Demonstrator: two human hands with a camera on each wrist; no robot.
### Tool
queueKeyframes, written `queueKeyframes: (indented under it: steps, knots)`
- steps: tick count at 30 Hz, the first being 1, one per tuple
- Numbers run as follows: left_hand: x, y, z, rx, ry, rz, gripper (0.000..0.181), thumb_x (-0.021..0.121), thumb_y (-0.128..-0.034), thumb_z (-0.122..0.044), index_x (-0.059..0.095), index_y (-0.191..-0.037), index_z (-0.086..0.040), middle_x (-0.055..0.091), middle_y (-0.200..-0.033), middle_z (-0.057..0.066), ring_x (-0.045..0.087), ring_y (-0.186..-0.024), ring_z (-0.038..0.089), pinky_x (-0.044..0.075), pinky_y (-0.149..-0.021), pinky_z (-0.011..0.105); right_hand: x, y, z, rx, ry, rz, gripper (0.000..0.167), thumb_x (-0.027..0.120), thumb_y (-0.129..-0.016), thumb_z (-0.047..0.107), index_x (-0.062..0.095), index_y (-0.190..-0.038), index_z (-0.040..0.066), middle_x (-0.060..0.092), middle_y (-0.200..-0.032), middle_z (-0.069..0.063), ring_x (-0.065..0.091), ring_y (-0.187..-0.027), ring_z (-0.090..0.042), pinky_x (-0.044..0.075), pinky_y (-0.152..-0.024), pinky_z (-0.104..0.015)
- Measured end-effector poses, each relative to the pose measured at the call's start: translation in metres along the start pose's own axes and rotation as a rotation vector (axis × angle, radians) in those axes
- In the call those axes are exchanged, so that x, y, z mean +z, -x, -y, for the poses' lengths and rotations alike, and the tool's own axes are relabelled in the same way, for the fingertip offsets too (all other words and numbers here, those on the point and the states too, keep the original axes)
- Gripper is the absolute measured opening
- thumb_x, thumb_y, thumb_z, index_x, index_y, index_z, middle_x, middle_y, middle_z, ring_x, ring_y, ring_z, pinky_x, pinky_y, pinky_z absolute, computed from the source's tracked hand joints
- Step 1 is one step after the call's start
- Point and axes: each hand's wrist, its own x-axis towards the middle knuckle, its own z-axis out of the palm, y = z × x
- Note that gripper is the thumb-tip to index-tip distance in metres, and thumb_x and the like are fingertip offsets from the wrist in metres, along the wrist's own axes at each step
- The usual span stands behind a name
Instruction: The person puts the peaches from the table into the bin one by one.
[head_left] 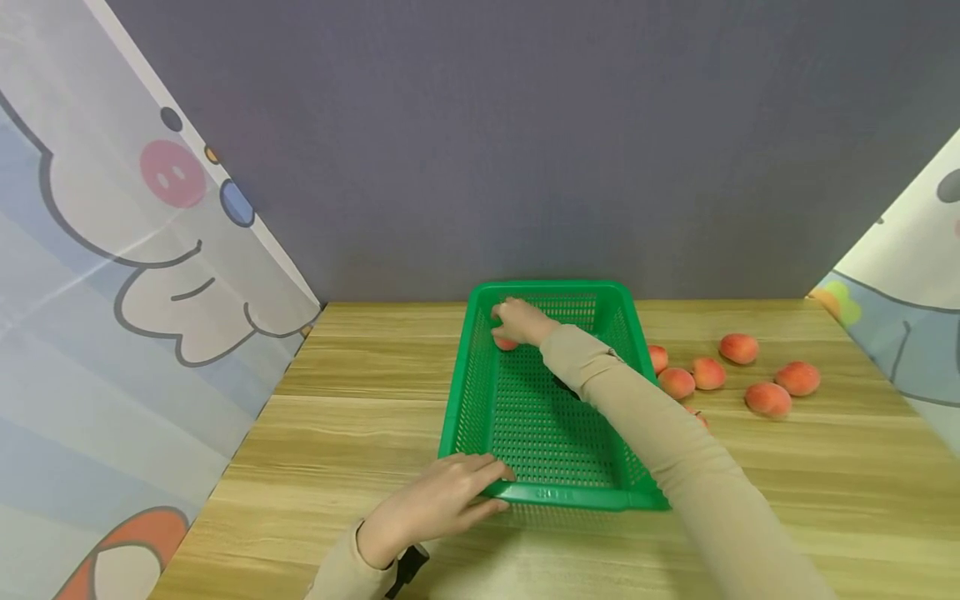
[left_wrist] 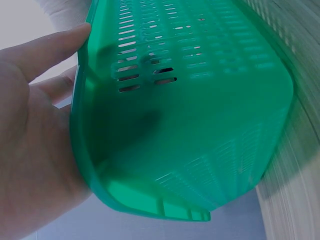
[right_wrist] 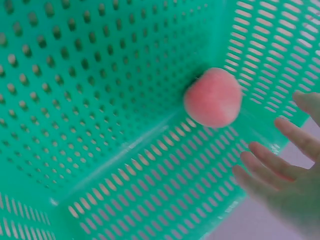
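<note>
A green perforated basket (head_left: 555,497) stands on the wooden table. My left hand (head_left: 442,498) grips its near left corner; in the left wrist view the thumb and fingers of that hand (left_wrist: 37,135) lie on either side of the rim (left_wrist: 80,135). Inside the basket, at the far left corner, is a peach (head_left: 506,342). My right hand (head_left: 525,322) is over that corner. The right wrist view shows the peach (right_wrist: 214,97) against the basket wall, apart from my right hand (right_wrist: 287,175), whose fingers are spread and hold nothing.
To the right of the basket several peaches (head_left: 768,400) lie on the wooden table (head_left: 352,400), some close to the basket's side and partly hidden by it or my right sleeve (head_left: 660,433). A grey panel (head_left: 525,150) rises behind the table, with printed cloths (head_left: 112,333) at the sides.
</note>
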Motion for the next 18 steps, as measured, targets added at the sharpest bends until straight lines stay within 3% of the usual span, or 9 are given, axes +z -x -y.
queueKeyframes:
  steps: [3, 9, 18]
  knots:
    - [0.0, 0.0, 0.0, -0.001, -0.002, -0.003, 0.022, 0.056, -0.0868, -0.031, 0.054, -0.102, -0.015, 0.055, -0.086, -0.009, 0.053, -0.073, 0.0, 0.044, -0.069, 0.019, -0.007, 0.006, 0.007, -0.003, 0.015, 0.018, 0.041, 0.053, -0.089, 0.022, 0.048, -0.125, 0.002, 0.043, -0.13, -0.015, 0.02, -0.13, -0.033, 0.027, -0.101, -0.042]
    - [0.0, 0.001, 0.001, -0.004, -0.002, -0.001, 0.023, 0.055, -0.087, -0.031, 0.054, -0.103, -0.015, 0.056, -0.087, -0.009, 0.054, -0.075, 0.002, 0.044, -0.07, 0.02, -0.012, 0.016, 0.017, 0.007, 0.065, 0.05, 0.042, 0.051, -0.091, 0.024, 0.046, -0.127, 0.004, 0.042, -0.129, -0.017, 0.036, -0.121, -0.034, 0.035, -0.095, -0.042]
    - [0.001, 0.001, 0.001, -0.002, -0.014, -0.009, 0.023, 0.054, -0.0875, -0.033, 0.054, -0.103, -0.015, 0.055, -0.086, -0.009, 0.054, -0.075, 0.002, 0.044, -0.071, 0.021, -0.025, 0.039, 0.024, -0.031, 0.066, 0.014, 0.042, 0.052, -0.09, 0.025, 0.047, -0.126, 0.005, 0.038, -0.132, -0.021, 0.035, -0.121, -0.038, 0.036, -0.093, -0.048]
